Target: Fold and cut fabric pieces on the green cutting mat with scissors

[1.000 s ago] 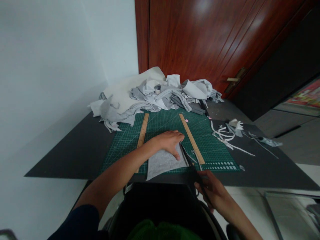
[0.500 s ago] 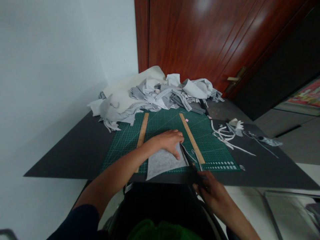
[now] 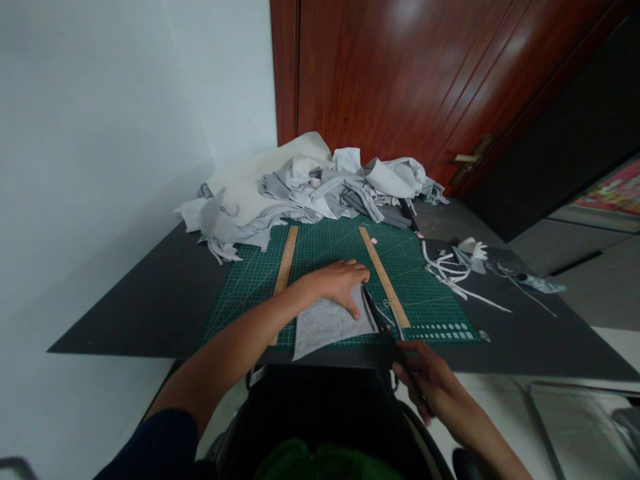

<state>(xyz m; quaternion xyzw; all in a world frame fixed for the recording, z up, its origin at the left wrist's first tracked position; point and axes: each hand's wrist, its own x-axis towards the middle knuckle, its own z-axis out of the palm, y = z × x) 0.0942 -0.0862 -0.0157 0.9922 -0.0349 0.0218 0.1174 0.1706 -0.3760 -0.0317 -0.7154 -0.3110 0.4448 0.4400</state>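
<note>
My left hand (image 3: 339, 285) lies flat, fingers spread, on a grey piece of cloth (image 3: 325, 327) at the near edge of the green cutting mat (image 3: 320, 257). My right hand (image 3: 430, 383) is closed round the handles of black scissors (image 3: 385, 327). The blades run along the cloth's right edge, pointing away from me, with the tips close to my left fingertips. A thin cut strip lies just right of the blades.
Two wooden rulers (image 3: 285, 267) (image 3: 383, 277) lie on the mat. A heap of white and grey cloth (image 3: 310, 187) fills the back of the dark table (image 3: 150, 300). Cut strips and scraps (image 3: 460, 270) lie to the right. A brown door (image 3: 400, 80) stands behind.
My right hand has shifted slightly at the table's near edge with the scissors at the cloth's right edge. My left hand has stayed on the cloth.
</note>
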